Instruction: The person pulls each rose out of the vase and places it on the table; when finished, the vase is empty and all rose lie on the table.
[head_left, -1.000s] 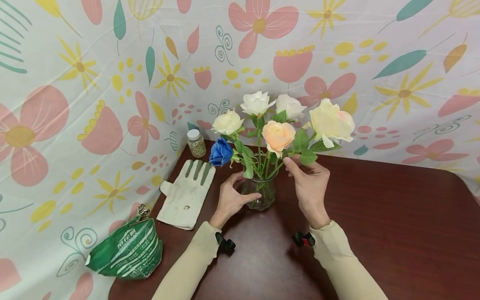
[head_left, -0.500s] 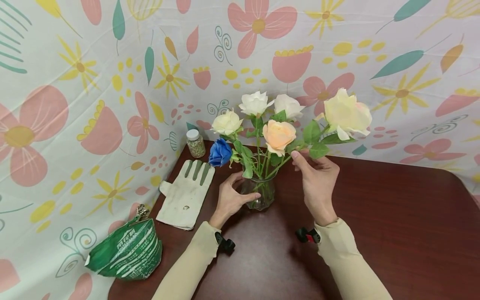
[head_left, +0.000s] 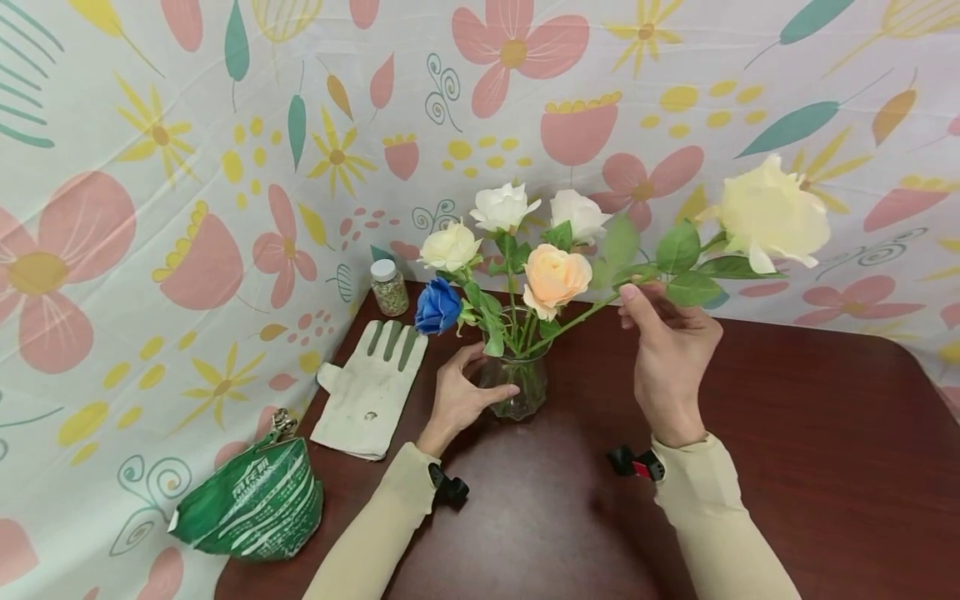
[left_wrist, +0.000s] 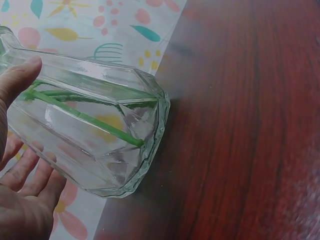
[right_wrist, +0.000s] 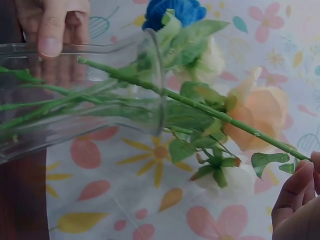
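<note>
A clear faceted glass vase (head_left: 525,387) stands on the table with several artificial roses in it. My left hand (head_left: 465,396) holds the vase from its left side, thumb across the front. With thumb and fingertips my right hand (head_left: 671,350) pinches the stem of a pale yellow rose (head_left: 776,212), which leans far to the right. In the right wrist view the cut end of that rose's stem (right_wrist: 200,106) lies just inside the vase mouth. A peach rose (head_left: 557,277), a blue rose (head_left: 438,306) and several white or cream roses (head_left: 504,207) stay in the vase.
A white work glove (head_left: 369,392) lies left of the vase on the dark red table (head_left: 810,433). Behind it stands a small white-capped jar (head_left: 390,287). A crumpled green bag (head_left: 255,500) sits at the table's left edge. Patterned cloth (head_left: 360,100) rises behind and at left.
My right hand has moved right and drawn the pale yellow rose with it, pulling much of its stem out of the vase. The left hand and the vase stay almost in place.
</note>
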